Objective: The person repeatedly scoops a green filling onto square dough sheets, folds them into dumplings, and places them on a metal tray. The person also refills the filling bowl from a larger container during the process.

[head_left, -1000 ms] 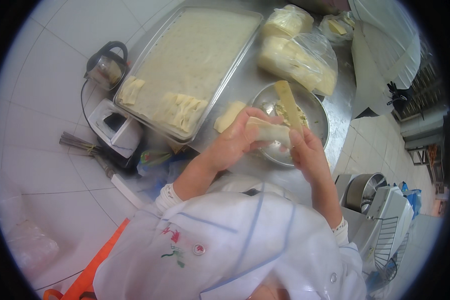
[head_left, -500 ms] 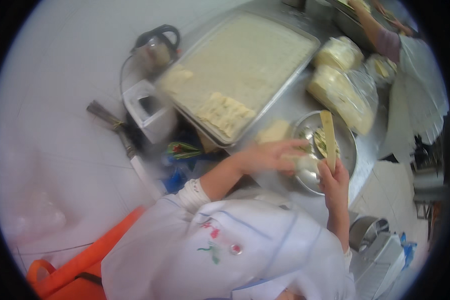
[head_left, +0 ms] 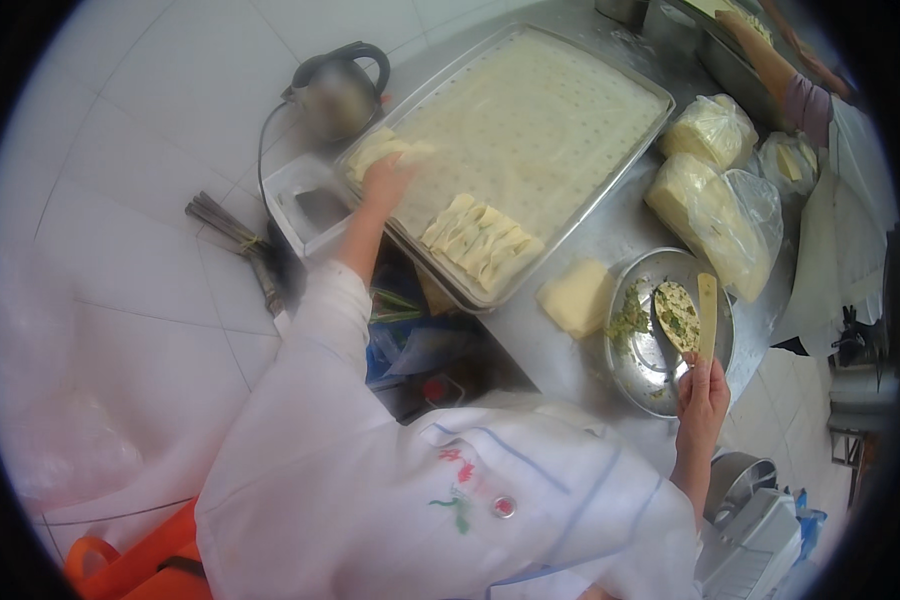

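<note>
My left hand [head_left: 386,182] reaches to the tray's left corner and touches the folded dumplings [head_left: 378,150] there. Its fingers are blurred, and whether they hold one cannot be made out. The large metal tray [head_left: 530,120] has a pale, floury surface. A row of folded dumplings [head_left: 480,240] lies at its near edge. My right hand [head_left: 703,395] is closed on a flat wooden stick [head_left: 708,315], pointing up over a round steel bowl [head_left: 625,375]. Beside the stick, a dark-rimmed spoon shape heaped with chopped filling [head_left: 676,318] meets the same hand. Greenish filling [head_left: 628,320] clings inside the bowl.
A stack of pale dough wrappers [head_left: 577,298] sits left of the bowl. Bagged dough wrappers [head_left: 715,215] lie behind it. An electric kettle [head_left: 338,95] and a white box [head_left: 310,205] stand beside the tray. A co-worker's arm [head_left: 770,70] reaches over a pan at the upper right.
My left hand has moved from beside the bowl to the far-left dumplings on the tray. My right hand still grips the stick, now slightly lower and to the right in view.
</note>
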Tool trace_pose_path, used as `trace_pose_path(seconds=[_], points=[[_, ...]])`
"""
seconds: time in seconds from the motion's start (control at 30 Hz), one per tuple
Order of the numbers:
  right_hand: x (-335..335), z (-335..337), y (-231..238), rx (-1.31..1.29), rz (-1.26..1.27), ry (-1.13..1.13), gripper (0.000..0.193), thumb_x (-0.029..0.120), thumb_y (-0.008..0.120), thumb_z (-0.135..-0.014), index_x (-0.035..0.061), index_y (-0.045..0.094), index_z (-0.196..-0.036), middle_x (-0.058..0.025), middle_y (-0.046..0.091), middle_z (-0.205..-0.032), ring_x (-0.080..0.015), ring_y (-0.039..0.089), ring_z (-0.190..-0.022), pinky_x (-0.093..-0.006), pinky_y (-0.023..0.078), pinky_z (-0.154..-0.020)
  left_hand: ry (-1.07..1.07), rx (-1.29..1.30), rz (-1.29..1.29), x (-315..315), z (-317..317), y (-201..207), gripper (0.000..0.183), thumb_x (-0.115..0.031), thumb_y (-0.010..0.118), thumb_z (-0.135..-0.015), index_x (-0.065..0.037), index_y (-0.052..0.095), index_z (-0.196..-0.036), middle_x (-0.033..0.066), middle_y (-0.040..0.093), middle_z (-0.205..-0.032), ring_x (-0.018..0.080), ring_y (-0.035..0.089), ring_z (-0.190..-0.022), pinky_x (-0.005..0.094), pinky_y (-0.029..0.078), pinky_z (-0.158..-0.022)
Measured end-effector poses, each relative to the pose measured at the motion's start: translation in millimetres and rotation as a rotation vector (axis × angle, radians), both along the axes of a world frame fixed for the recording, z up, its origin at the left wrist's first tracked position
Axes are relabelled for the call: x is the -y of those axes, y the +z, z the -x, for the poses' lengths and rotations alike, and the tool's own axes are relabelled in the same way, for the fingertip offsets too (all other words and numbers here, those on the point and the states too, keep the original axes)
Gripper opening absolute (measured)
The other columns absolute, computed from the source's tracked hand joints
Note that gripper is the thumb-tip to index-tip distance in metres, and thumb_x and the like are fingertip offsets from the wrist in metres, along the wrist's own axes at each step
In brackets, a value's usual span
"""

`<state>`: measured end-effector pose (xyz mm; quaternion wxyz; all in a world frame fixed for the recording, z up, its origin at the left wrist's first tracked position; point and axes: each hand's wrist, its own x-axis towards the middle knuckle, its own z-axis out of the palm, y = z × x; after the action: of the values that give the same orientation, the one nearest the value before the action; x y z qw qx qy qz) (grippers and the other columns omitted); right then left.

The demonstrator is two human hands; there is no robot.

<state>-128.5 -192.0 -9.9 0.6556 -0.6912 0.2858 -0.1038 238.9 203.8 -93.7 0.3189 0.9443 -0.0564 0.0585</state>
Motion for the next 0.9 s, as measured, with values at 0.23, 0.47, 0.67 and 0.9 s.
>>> trace_pose_path(seconds=[0.23,0.47,0.67,0.9], points=[[3,7,-4,-0.014,0.041,-0.089,0.028,0.030,0.046,-0.099,0.0067,0.061,-0.101,0.0070,0.040,-0.055,-0.0003,0.028,-0.044,-0.0177,0.020,-0.040,0.002,0.279,-0.408,-20,-15,-37,0.038,-0.019,0.072,-0.074,-0.004,0.062,-0.107,0.0186,0.059,-0.107,0.0350,0.056,-0.103,0.0419,0.044,-0.090],[9,12,2,-0.072,0.037,-0.095,0.027,0.030,0.046,-0.099,0.0081,0.061,-0.104,0.0075,0.041,-0.059,0.0001,0.029,-0.046,-0.0170,0.020,-0.040,0.047,0.130,-0.492,-4,-7,0,0.034,-0.012,0.062,-0.076,-0.003,0.059,-0.109,0.0179,0.056,-0.112,0.0353,0.052,-0.107,0.0429,0.043,-0.091],[1,7,-4,-0.035,-0.031,-0.123,0.029,0.028,0.043,-0.100,0.0073,0.059,-0.111,0.0060,0.044,-0.063,-0.0005,0.032,-0.047,-0.0163,0.024,-0.041,-0.430,0.276,0.209,105,98,43,0.029,-0.012,0.066,-0.080,-0.004,0.060,-0.107,0.0096,0.061,-0.102,0.0211,0.057,-0.092,0.0328,0.046,-0.083],[-6,12,-13,0.019,-0.012,-0.002,0.028,0.027,0.041,-0.101,0.0072,0.059,-0.109,0.0053,0.045,-0.065,-0.0006,0.033,-0.052,-0.0166,0.025,-0.044,-0.758,-0.039,-0.112,212,202,8,0.019,-0.014,0.064,-0.078,-0.005,0.061,-0.094,0.0160,0.061,-0.096,0.0346,0.057,-0.090,0.0429,0.045,-0.078]])
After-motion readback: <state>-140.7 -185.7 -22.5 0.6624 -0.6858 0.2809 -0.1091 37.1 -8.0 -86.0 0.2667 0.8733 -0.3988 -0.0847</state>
